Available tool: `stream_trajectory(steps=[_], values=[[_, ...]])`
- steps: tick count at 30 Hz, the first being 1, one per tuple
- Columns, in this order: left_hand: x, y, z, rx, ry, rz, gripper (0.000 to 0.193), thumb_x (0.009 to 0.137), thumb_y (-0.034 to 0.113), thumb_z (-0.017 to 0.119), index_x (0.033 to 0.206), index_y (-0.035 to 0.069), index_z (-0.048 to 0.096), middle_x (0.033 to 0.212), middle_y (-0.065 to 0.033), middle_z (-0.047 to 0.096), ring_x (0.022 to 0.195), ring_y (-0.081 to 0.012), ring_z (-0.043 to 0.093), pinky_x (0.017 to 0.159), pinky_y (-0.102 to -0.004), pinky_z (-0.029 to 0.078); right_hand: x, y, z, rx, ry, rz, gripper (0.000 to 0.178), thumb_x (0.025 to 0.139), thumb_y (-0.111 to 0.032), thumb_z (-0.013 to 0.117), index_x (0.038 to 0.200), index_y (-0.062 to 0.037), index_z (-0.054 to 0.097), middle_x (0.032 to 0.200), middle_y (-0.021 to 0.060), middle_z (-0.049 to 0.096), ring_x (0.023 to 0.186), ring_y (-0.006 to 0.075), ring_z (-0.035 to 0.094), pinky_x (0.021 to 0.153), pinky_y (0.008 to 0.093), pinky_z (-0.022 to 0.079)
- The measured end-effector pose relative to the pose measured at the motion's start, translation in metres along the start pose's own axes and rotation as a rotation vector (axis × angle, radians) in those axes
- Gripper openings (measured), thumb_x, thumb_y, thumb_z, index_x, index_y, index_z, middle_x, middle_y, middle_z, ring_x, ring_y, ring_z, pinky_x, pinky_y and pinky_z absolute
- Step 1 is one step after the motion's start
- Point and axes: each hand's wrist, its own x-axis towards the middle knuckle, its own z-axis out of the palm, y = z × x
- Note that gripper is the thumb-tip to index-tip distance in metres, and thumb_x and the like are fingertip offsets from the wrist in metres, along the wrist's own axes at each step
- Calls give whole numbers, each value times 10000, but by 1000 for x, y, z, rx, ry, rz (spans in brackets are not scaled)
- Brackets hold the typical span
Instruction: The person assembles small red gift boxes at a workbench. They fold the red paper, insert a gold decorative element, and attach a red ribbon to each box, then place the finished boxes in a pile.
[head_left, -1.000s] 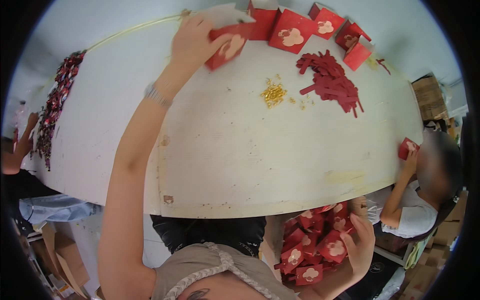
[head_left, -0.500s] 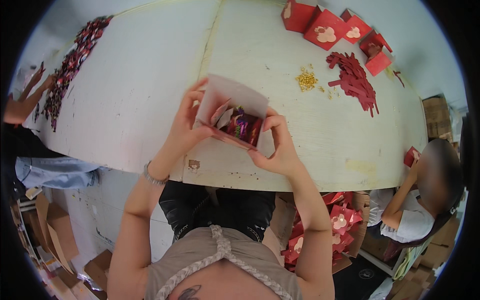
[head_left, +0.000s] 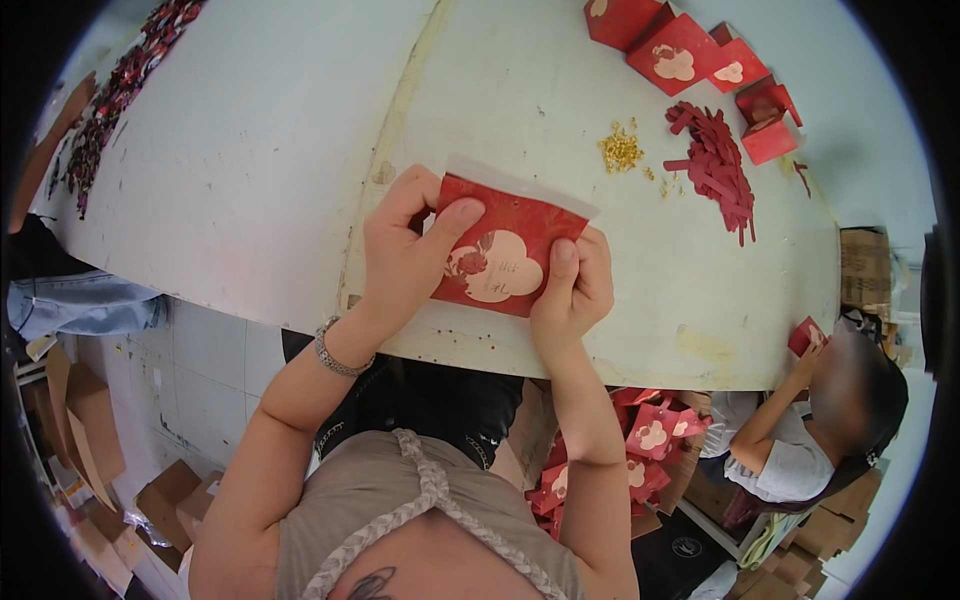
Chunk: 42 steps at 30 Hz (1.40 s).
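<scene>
Between my two hands is a red paper gift box (head_left: 506,222), its front panel with a pale flower-shaped patch facing me. My left hand (head_left: 408,245) grips the left side, thumb on the front and fingers behind. On the right edge, my right hand (head_left: 575,290) holds it the same way, its thumb pressed near the top corner. A pale strip of the back panel shows above the red front. The inside of the box is hidden from this angle.
Beyond the box lie small gold pieces (head_left: 621,150), a pile of dark red ribbon strips (head_left: 715,165) and several red boxes (head_left: 672,58). Wrapped candies (head_left: 100,120) line the far left. A carton of finished-looking red boxes (head_left: 655,430) stands below the table; a co-worker (head_left: 790,440) sits at right.
The box has turned so its front faces me; its open top with wrapped candies inside no longer shows. Both thumbs have come onto the front panel. The view has shifted slightly.
</scene>
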Motion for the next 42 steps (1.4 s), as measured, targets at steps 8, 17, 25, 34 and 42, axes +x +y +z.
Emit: stream_trajectory(steps=[8,17,25,34,42], values=[[7,12,8,8,-28,-154,145,870,114,629,963,23,565,814,-14,586,718,-69,502,653,-219,424,20,-13,0,425,-180,481,407,889,-62,584,1241,-2,389,1016,81,594,887,95,544,789,220,425],[9,11,-4,-157,-190,-270,283,894,72,562,1165,40,485,897,-25,623,778,-61,542,688,-217,450,23,-10,5,639,-172,554,265,874,12,514,1139,0,526,923,70,640,819,103,575,738,220,466],[4,2,-8,-33,-156,-155,76,875,58,574,925,37,627,823,22,598,689,-30,479,611,-184,391,16,-6,3,503,-191,340,202,822,116,466,830,22,644,1033,170,664,870,130,603,742,226,473],[7,24,-3,252,-248,-379,158,891,142,607,929,-9,625,827,-15,630,718,-76,540,632,-216,444,16,8,-3,578,-231,126,135,804,58,479,814,9,604,1056,172,632,891,161,582,759,251,446],[12,18,5,26,-216,34,162,948,124,516,994,3,615,901,-52,647,801,-94,583,705,-214,475,30,-14,-21,347,-297,338,197,907,-88,546,1074,-19,623,974,86,667,853,146,612,764,273,482]])
